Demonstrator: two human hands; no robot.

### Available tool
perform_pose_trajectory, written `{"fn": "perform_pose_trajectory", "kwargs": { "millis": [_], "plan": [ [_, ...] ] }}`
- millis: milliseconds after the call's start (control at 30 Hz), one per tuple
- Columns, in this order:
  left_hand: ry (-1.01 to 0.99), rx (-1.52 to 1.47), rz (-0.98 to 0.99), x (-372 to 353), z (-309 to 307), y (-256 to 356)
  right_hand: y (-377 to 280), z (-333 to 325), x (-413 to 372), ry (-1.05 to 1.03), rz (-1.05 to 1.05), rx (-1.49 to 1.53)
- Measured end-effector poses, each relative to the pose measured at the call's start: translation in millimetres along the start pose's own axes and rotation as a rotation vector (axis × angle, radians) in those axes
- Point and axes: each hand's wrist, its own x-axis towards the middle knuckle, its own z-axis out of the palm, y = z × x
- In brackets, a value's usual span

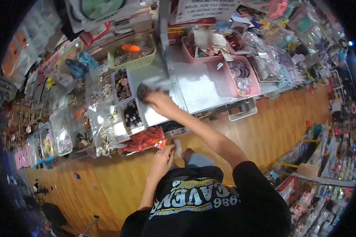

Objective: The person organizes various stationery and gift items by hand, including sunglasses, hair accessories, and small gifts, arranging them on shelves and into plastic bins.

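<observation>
My right hand (159,103) reaches over the metal shelf (156,77), its fingers curled on a dark grey, cloth-like thing (143,90) that is blurred by motion. Close to the shelf's front edge, my left hand (164,158) is closed at the end of a shiny red plastic packet (144,140). What is inside the packet cannot be made out. Left of my right hand stand two small lilac trays, one with mixed trinkets (124,83) and one with black items (132,114).
A yellow-green basket (134,61) sits behind the trays. Pink baskets (201,60) (246,93) stand on the right shelf section, past a metal divider (169,59). Bagged accessories (103,106) crowd the left. A white handle-like frame (243,111) juts from the front edge above the wooden floor (284,126).
</observation>
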Motion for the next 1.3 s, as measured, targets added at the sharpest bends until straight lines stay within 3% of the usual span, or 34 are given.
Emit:
{"fn": "perform_pose_trajectory", "kwargs": {
  "millis": [67, 133, 200, 267, 300, 333, 400, 500, 533, 600, 700, 767, 800, 867, 933, 1133, 1300],
  "plan": [
    [-0.017, 0.036, 0.085, 7.7, -0.2, -6.2, -35.1, -18.9, -37.2, -0.052, 0.014, 0.103],
    [-0.248, 0.073, 0.038, 18.5, -5.3, -2.5, -45.5, -27.9, -72.5, -0.200, 0.018, 0.148],
    [-0.248, 0.048, 0.062, 32.3, -2.6, 7.4, -54.4, -45.3, -101.5, -0.160, -0.022, 0.114],
    [-0.435, 0.108, 0.029, 47.3, -5.1, 32.4, -56.4, -68.6, -126.0, -0.192, 0.149, 0.382],
    [-0.442, 0.091, 0.133, 51.0, 6.5, 30.2, -57.7, -90.4, -134.7, -0.147, 0.199, 0.394],
    [-0.431, 0.101, 0.115, 57.4, 11.0, 46.1, -57.3, -117.4, -144.2, -0.109, 0.247, 0.405],
    [-0.504, -0.199, 0.010, 83.2, 21.2, 88.2, -41.8, -169.1, -168.3, 0.116, 0.431, 0.320],
    [-0.223, -0.305, 0.055, 138.5, 72.3, 98.0, -0.3, -233.4, -215.2, 0.555, 0.796, 0.104],
    [-0.095, -0.389, 0.031, 162.1, 91.1, 101.4, 17.0, -246.5, -226.9, 0.547, 0.786, 0.111],
    [0.166, -0.392, 0.021, 206.1, 118.4, 124.0, 46.0, -266.1, -248.1, 0.872, 0.887, 0.389],
    [0.254, -0.181, -0.049, 259.3, 143.5, 136.8, 60.1, -282.7, -245.4, 0.702, 0.869, 0.155],
    [0.057, -0.049, -0.329, 278.5, 138.6, 155.0, 72.1, -282.1, -237.9, 0.668, 0.834, 0.162],
    [0.066, -0.046, -0.336, 281.3, 140.9, 153.6, 75.2, -281.6, -231.7, 0.637, 0.803, 0.166],
    [0.060, -0.059, -0.142, 281.9, 143.8, 145.7, 72.8, -293.4, -223.5, 0.575, 0.814, 0.165],
    [0.051, -0.068, -0.167, 280.7, 139.4, 150.0, 75.0, -300.8, -221.3, 0.437, 0.855, 0.197],
    [0.014, -0.133, -0.161, 258.9, 130.3, 157.9, 59.1, -301.7, -228.1, 0.530, 0.751, 0.311],
    [-0.064, -0.239, -0.226, 211.6, 96.6, 161.6, 23.0, -288.0, -236.7, 0.422, 0.794, 0.433]
  ]
}}
